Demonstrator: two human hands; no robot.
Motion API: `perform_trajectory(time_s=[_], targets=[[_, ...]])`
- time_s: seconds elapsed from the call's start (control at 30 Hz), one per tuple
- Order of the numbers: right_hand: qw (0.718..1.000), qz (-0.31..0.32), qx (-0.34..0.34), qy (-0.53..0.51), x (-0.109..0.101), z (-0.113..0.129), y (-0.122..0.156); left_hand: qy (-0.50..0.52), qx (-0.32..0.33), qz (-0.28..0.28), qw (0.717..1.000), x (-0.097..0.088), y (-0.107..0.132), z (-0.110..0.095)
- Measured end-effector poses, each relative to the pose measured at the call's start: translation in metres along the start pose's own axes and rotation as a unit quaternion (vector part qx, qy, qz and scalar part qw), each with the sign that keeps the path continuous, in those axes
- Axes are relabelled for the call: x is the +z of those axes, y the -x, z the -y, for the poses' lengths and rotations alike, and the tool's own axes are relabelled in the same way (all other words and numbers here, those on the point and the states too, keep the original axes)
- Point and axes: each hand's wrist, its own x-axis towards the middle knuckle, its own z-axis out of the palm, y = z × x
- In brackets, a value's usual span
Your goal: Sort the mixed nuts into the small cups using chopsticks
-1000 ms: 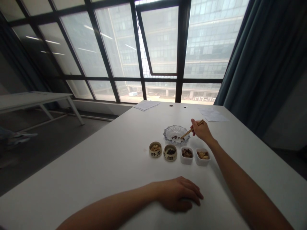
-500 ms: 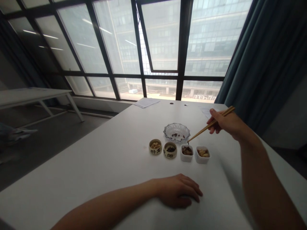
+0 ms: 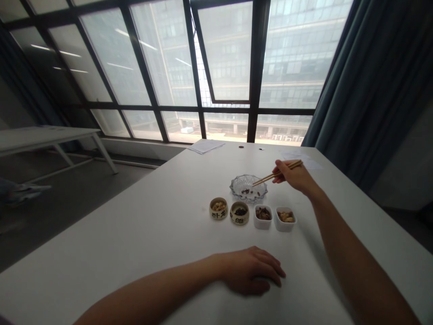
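My right hand (image 3: 292, 174) is closed around a pair of wooden chopsticks (image 3: 275, 174), whose tips reach over the clear glass bowl (image 3: 233, 186). A few small dark pieces (image 3: 246, 191) lie in that bowl; whether the tips pinch anything is too small to tell. Nearer me stand two round cream cups with dark lettering, the left cup (image 3: 218, 215) with pale tan bits and the right cup (image 3: 239, 220) with dark bits. Beside them are a white square cup (image 3: 263, 222) of brown shreds and another white cup (image 3: 285, 225) of yellowish pieces. My left hand (image 3: 253, 271) rests open on the table.
The white table (image 3: 162, 239) runs toward the windows. Papers (image 3: 205, 146) lie at its far left corner, and another sheet (image 3: 304, 160) sits behind my right hand. A second table (image 3: 50, 135) stands at left, a blue curtain (image 3: 365, 90) at right.
My right hand has moved left and slightly inward with the chopsticks. Their tips have gone from above the white cup of brown shreds to over the glass bowl. My left hand stays still.
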Motion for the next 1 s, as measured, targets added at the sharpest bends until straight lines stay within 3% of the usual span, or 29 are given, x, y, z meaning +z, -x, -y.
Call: perform_trajectory(time_s=[0.17,0.3,1.0], targets=[[1.0,0.028,-0.005,0.005,0.025,-0.043,-0.014,0.001,0.002,0.003,1.0,-0.001,-0.001,-0.002],[0.999,0.046,-0.019,0.015,0.03,-0.058,-0.017,-0.003,0.003,0.0,1.0,-0.001,-0.001,-0.001],[0.999,0.007,-0.022,0.035,0.034,-0.067,-0.018,-0.007,0.022,-0.001,1.0,0.0,-0.001,0.001]])
